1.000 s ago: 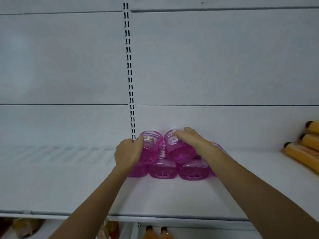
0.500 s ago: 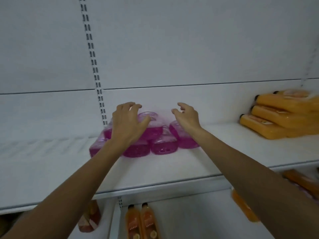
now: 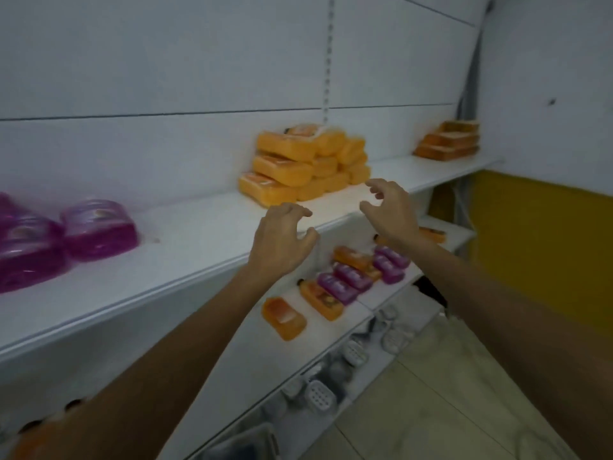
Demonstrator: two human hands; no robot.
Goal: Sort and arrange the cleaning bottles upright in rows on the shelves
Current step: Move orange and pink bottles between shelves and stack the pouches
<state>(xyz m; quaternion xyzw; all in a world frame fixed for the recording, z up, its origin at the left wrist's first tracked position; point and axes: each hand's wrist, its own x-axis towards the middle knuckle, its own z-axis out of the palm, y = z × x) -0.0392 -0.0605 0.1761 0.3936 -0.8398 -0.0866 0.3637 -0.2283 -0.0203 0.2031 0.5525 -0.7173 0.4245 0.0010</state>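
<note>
Pink bottles (image 3: pixel 96 232) lie stacked on their sides at the far left of the upper white shelf (image 3: pixel 199 240). A pile of orange bottles (image 3: pixel 298 164) lies on its side further right on the same shelf. My left hand (image 3: pixel 282 240) hovers over the shelf's front edge, fingers loosely curled, holding nothing. My right hand (image 3: pixel 391 210) hangs beside it, also empty with fingers loosely spread. Both hands are a little short of the orange pile. On the lower shelf lie purple bottles (image 3: pixel 351 277) and orange bottles (image 3: pixel 285 318).
A second orange stack (image 3: pixel 447 141) sits at the far right end of the upper shelf. White bottles (image 3: pixel 318 396) lie on the lowest shelf. A yellow wall panel (image 3: pixel 537 247) and tiled floor (image 3: pixel 447 403) are to the right.
Both hands let go of the pink bottles and moved right along the shelf. The view swung right, so the pink stack now lies far left and the orange pile is ahead.
</note>
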